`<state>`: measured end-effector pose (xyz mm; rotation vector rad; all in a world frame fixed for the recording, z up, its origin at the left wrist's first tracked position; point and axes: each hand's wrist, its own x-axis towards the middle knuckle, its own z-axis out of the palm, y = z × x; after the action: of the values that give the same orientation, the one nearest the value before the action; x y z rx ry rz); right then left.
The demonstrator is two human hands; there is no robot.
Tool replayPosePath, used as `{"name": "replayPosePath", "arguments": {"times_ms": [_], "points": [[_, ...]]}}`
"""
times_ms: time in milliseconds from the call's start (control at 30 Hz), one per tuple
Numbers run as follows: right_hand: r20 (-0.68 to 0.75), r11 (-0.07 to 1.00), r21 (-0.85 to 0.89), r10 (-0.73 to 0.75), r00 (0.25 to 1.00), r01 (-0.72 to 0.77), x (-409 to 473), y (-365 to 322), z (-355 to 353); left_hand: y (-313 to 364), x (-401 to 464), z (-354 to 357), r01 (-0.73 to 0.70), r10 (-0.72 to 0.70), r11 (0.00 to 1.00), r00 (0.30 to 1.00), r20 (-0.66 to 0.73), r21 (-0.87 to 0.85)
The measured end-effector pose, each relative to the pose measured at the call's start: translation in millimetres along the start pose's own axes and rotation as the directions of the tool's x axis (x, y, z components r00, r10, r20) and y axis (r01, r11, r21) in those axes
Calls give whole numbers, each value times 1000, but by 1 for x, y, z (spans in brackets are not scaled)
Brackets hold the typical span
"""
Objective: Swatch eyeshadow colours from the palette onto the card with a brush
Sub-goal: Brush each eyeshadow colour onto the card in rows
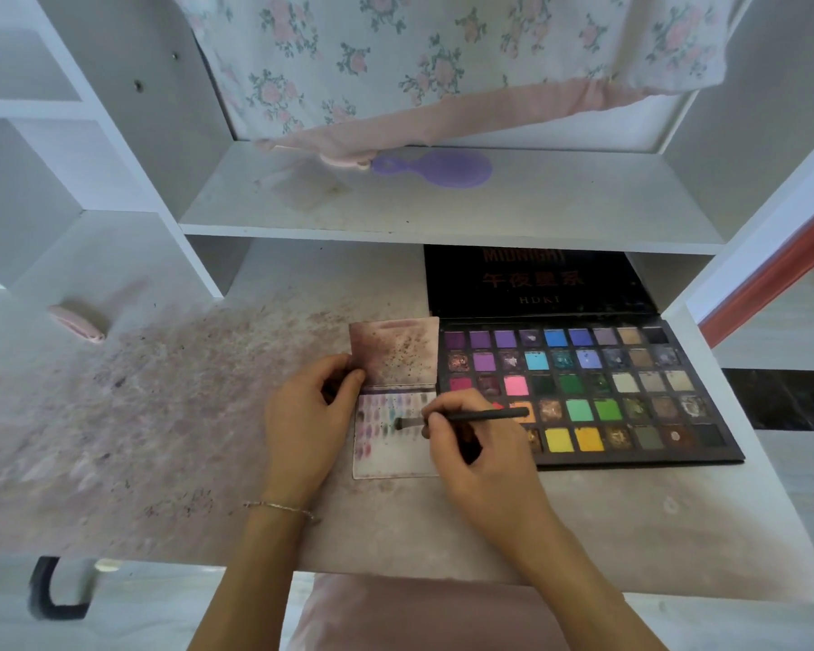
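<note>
Your right hand [478, 455] fingers pinching the brush [461, 419], tip on the card [393, 432] mid-frame, your left hand [309, 415] fingers gripping its left edge, palette [583, 392] just right

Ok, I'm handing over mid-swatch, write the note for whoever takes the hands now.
Left hand: pinches the left edge of the card, steadying it on the desk.
Right hand: grips the brush, bristles on the card's upper middle.
Palette: open, just right of the card, lid propped up behind.
Done: rows of purple, pink and teal swatches across the card's upper part.
Left: lower part of the card is blank; many pans, such as yellows and greens, seem not yet swatched.
</note>
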<state>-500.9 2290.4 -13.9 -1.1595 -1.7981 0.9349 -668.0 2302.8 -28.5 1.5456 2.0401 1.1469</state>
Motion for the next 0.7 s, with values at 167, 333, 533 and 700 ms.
{"name": "replayPosePath", "arguments": {"times_ms": [167,333,533,700], "points": [[36,1000,-1,-5,999,5,3,-3,10,1,0,0,5,-5,1000,1000,2,-15],[57,1000,-8,6,998,-5,3,-2,10,0,0,0,-6,6,1000,1000,-1,-4],[99,998,-63,15,995,-8,3,-1,11,-1,0,1,-1,1,1000,1000,-4,-5],[114,997,-69,43,993,-35,2,-1,11,-2,-1,1,0,0,1000,1000,-10,18]]}}
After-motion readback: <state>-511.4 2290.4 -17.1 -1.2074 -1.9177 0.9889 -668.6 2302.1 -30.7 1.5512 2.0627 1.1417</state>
